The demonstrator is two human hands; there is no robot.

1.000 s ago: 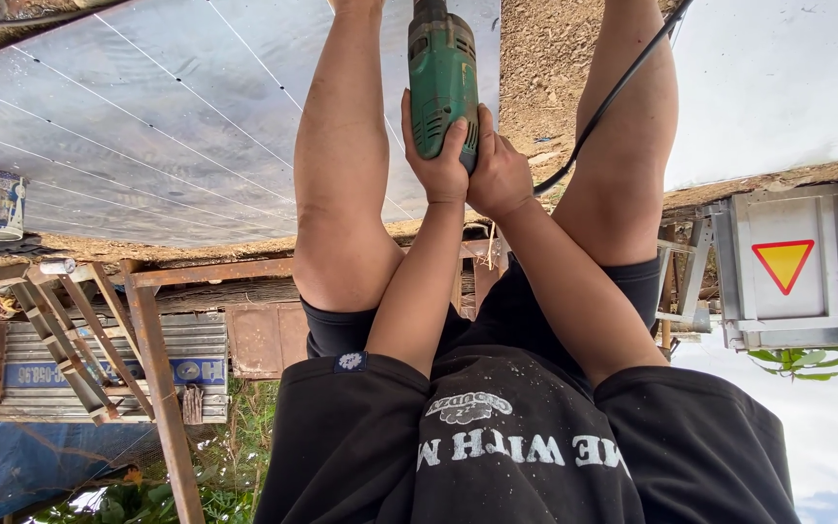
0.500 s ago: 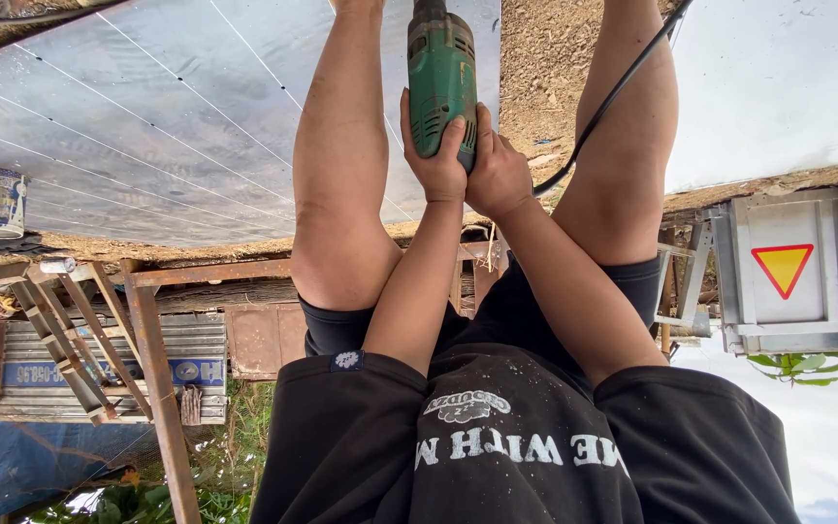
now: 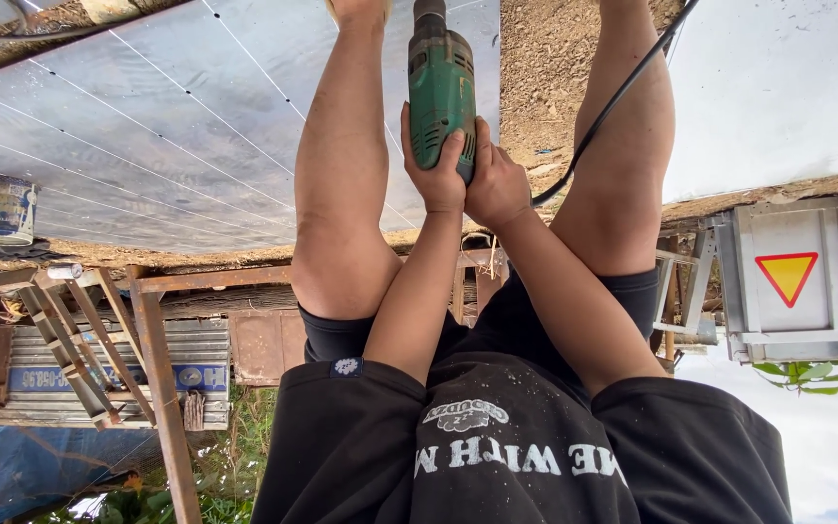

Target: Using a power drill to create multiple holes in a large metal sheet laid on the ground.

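Observation:
I am bent far over, so the scene behind my legs appears upside down. My left hand (image 3: 435, 173) and my right hand (image 3: 497, 186) are both wrapped round the grip of a green power drill (image 3: 441, 85). The drill points at the ground between my feet, at the edge of a silvery metal sheet (image 3: 177, 107) lying on the ground. Its tip is cut off by the frame's top edge. A black cable (image 3: 613, 102) runs from the drill past my right leg to the upper right. My black shirt and shorts fill the bottom of the view.
Bare dirt (image 3: 547, 68) lies between the metal sheet and a white sheet (image 3: 778, 87). A paint can (image 3: 4, 209) stands at the left. Behind me are a rusty steel frame (image 3: 159, 378), corrugated panels (image 3: 70, 374) and a grey box with a yellow triangle (image 3: 793, 277).

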